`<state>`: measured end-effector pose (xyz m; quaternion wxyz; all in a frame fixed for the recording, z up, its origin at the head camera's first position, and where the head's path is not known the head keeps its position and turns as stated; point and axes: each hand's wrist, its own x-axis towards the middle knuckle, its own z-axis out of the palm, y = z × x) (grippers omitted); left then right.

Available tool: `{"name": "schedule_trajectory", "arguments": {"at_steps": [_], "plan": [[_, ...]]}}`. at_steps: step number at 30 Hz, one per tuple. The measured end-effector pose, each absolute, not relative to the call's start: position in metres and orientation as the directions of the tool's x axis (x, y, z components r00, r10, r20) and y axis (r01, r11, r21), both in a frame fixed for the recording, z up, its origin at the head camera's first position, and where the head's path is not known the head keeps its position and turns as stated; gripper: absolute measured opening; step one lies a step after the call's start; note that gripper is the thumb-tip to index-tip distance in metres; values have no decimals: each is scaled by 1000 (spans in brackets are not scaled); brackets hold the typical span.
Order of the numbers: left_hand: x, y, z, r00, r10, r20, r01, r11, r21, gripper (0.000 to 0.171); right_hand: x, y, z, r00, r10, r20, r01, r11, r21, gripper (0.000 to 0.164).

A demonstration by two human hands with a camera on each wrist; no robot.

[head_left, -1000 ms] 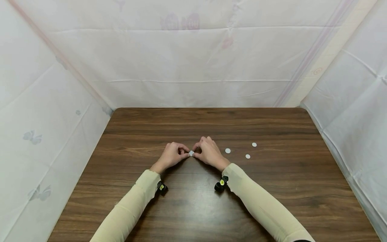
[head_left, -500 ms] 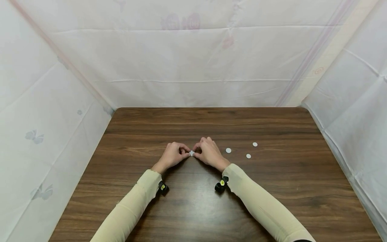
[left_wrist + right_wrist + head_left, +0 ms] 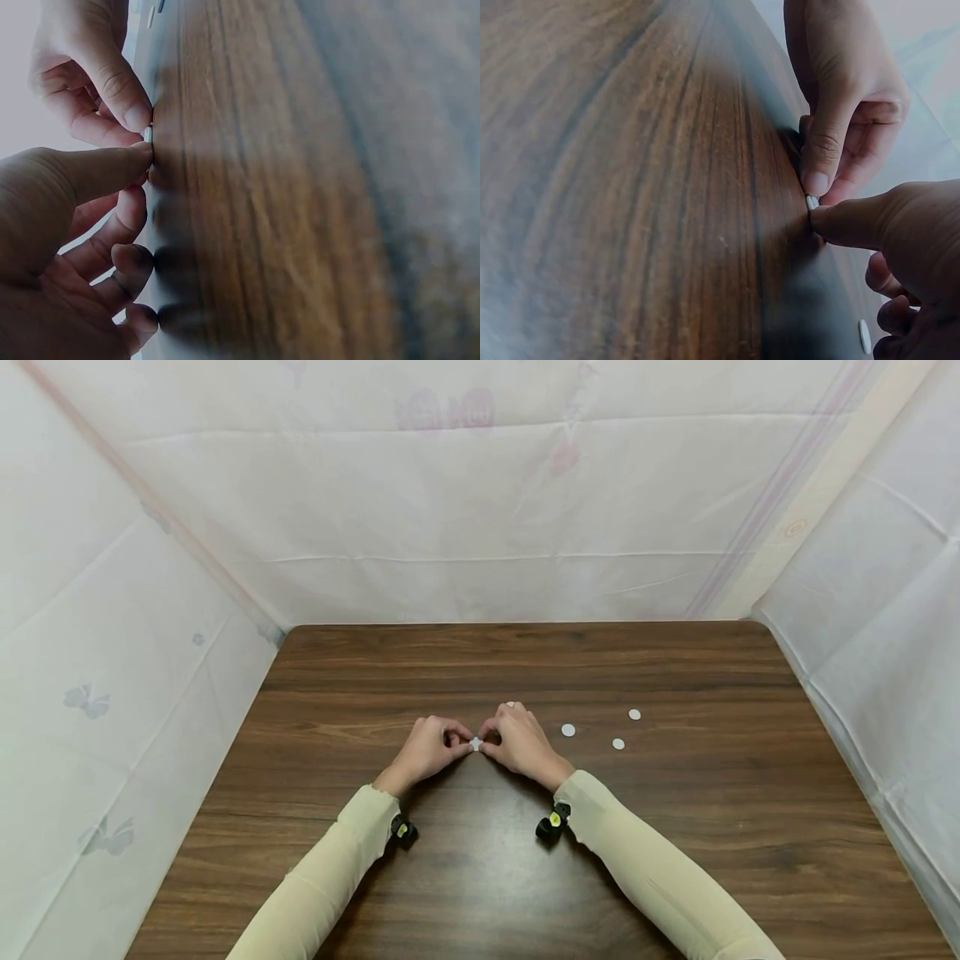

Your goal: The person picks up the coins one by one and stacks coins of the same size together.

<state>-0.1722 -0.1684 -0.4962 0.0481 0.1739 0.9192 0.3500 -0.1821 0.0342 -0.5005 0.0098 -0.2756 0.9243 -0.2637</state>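
Near the middle of the wooden table, a small white disc (image 3: 476, 743) lies between my two hands. My left hand (image 3: 427, 750) pinches its left side between thumb and forefinger. From the right, my right hand (image 3: 522, 742) pinches it the same way. The wrist views show the disc edge-on at the tabletop, the left thumb (image 3: 112, 166) and right thumb (image 3: 855, 221) at its rim. Most of its face is covered by the fingertips. Another white disc (image 3: 511, 703) peeks out beyond the right hand's knuckles, partly hidden.
Three more white discs lie right of my right hand: a nearer one (image 3: 568, 730), a front one (image 3: 618, 744) and a back one (image 3: 635, 714). The dark wooden table (image 3: 360, 660) meets pale fabric walls (image 3: 487, 510) at the back and sides.
Both hands hold nearly the same pose around the disc. The head view has shifted slightly, and a white disc now shows past the right knuckles.
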Motion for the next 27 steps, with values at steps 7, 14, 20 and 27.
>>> {"name": "schedule_trajectory", "arguments": {"at_steps": [7, 14, 20, 27], "plan": [[-166, -169, -496, -927, 373, 46, 310, 689, 655, 5, -174, 34, -500, -846, -518, 129, -510, 714, -480, 10], [-158, -171, -497, -918, 391, 67, 334, 670, 663, 5, -165, 35, -500, -834, -532, 146, -532, 705, -469, 11], [-152, -172, -496, -918, 391, 68, 334, 669, 664, 5, -159, 35, -501, -821, -544, 174, -556, 691, -462, 9], [-145, -172, -496, -915, 399, 62, 335, 665, 667, 6, -153, 37, -503, -820, -547, 168, -554, 683, -477, 9]]}}
